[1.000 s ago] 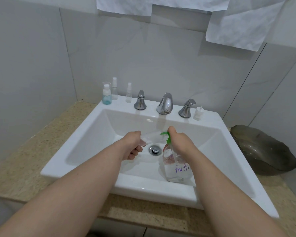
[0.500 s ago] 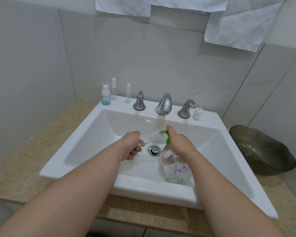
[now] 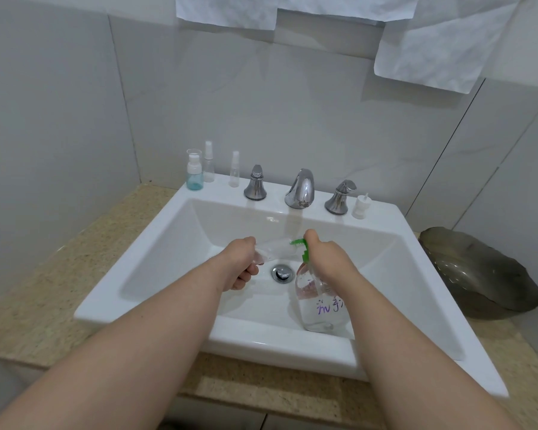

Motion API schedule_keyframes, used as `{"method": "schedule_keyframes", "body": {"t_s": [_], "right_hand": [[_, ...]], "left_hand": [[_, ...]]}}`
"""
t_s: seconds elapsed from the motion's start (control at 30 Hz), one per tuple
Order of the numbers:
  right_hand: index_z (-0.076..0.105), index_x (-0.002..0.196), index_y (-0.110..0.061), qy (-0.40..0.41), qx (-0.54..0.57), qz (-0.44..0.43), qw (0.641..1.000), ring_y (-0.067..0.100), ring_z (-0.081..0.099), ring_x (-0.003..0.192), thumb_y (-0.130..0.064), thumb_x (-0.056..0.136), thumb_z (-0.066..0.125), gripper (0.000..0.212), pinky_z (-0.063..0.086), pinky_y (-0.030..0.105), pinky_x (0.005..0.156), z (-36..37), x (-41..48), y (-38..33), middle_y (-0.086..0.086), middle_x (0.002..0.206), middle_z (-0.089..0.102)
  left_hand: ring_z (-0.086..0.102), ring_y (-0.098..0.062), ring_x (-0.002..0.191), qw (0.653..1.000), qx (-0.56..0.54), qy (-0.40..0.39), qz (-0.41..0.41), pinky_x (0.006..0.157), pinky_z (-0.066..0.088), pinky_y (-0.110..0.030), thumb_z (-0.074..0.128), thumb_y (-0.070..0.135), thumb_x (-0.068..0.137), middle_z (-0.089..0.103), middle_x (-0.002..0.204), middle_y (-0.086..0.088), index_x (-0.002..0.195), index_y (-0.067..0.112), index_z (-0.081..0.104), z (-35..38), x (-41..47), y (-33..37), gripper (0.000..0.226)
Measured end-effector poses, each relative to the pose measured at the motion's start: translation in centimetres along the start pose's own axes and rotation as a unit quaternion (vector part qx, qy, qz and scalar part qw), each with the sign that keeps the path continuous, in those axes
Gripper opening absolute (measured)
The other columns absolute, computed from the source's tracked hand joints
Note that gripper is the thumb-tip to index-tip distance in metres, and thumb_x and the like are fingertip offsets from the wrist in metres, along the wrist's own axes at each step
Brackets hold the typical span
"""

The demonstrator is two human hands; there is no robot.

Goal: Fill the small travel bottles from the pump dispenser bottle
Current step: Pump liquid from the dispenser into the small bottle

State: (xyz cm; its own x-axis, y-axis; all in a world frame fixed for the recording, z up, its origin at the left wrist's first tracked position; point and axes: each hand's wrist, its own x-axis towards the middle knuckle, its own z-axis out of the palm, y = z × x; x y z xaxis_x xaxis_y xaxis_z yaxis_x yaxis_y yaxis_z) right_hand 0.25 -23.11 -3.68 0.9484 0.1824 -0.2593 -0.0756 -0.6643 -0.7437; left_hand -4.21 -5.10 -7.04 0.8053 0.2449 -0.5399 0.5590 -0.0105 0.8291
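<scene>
Essentially no change: left hand point(image 3: 241, 263) curls round the bottle point(image 3: 275, 248) at the nozzle point(image 3: 302, 247); right hand point(image 3: 330, 262) grips the dispenser point(image 3: 320, 308), mid-sink point(image 3: 174, 249). Filling judged ongoing.

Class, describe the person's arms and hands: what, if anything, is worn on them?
Both arms are bare from the frame's lower edge to the wrists: no sleeve shows on the left forearm or the right forearm. The left hand and the right hand wear no gloves. No watch, bracelet or band is at either wrist. No ring shows, though most fingers are hidden.
</scene>
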Motion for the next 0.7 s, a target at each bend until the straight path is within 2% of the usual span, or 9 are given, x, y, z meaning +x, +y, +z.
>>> {"method": "schedule_keyframes", "body": {"t_s": [0.1,0.27,0.37,0.53,0.63,0.7], "right_hand": [[0.067,0.089,-0.002,0.007,-0.01,0.004,1.0,0.02,0.058,0.055,-0.045,0.097,0.028,0.059,0.042,0.029,0.058,0.04,0.1,-0.01,-0.007,0.059,0.072],[0.063,0.085,-0.005,0.007,-0.019,-0.005,1.0,0.019,0.057,0.056,-0.044,0.098,0.028,0.055,0.04,0.029,0.057,0.11,0.23,0.06,-0.005,0.067,0.072],[0.056,0.078,-0.007,0.012,-0.025,-0.013,1.0,0.02,0.052,0.059,-0.04,0.1,0.029,0.048,0.038,0.03,0.057,0.07,0.27,0.09,-0.005,0.061,0.065],[0.049,0.071,-0.01,0.018,-0.03,-0.01,0.999,0.021,0.048,0.058,-0.038,0.101,0.029,0.045,0.036,0.03,0.056,-0.13,0.29,0.1,0.0,0.066,0.055],[0.063,0.071,-0.007,0.012,-0.032,-0.013,0.999,0.023,0.053,0.063,-0.044,0.098,0.027,0.058,0.041,0.031,0.062,-0.1,0.55,0.43,-0.005,0.057,0.063],[0.074,0.08,-0.004,0.005,-0.041,-0.006,0.999,0.022,0.059,0.063,-0.054,0.1,0.023,0.074,0.046,0.031,0.065,-0.15,0.51,0.52,-0.008,0.053,0.066]], "left_hand": [[0.017,-0.016,0.049,1.0,0.005,-0.001,-0.001,0.046,0.014,-0.021,0.04,0.022,0.097,0.032,0.052,0.003,0.089,0.014,0.047,-0.03,0.13,-0.09,0.013],[0.017,-0.016,0.049,1.0,0.005,0.0,-0.002,0.046,0.014,-0.022,0.041,0.021,0.097,0.032,0.052,0.002,0.09,0.013,0.047,-0.01,-0.15,-0.05,0.012],[0.017,-0.016,0.049,1.0,0.009,-0.001,-0.001,0.047,0.014,-0.022,0.041,0.021,0.097,0.031,0.053,0.002,0.088,0.014,0.047,0.01,-0.24,-0.07,0.012],[0.017,-0.016,0.049,1.0,0.008,0.0,-0.005,0.047,0.014,-0.021,0.037,0.023,0.097,0.032,0.053,0.002,0.089,0.014,0.047,0.08,-0.19,-0.04,0.015],[0.017,-0.015,0.048,1.0,0.007,-0.003,-0.005,0.046,0.013,-0.021,0.037,0.023,0.099,0.031,0.052,0.002,0.088,0.014,0.047,0.05,-0.12,-0.06,0.017],[0.017,-0.015,0.046,1.0,0.004,-0.005,-0.005,0.045,0.014,-0.02,0.038,0.023,0.099,0.032,0.05,0.003,0.088,0.013,0.047,0.01,-0.13,-0.06,0.018]]}}
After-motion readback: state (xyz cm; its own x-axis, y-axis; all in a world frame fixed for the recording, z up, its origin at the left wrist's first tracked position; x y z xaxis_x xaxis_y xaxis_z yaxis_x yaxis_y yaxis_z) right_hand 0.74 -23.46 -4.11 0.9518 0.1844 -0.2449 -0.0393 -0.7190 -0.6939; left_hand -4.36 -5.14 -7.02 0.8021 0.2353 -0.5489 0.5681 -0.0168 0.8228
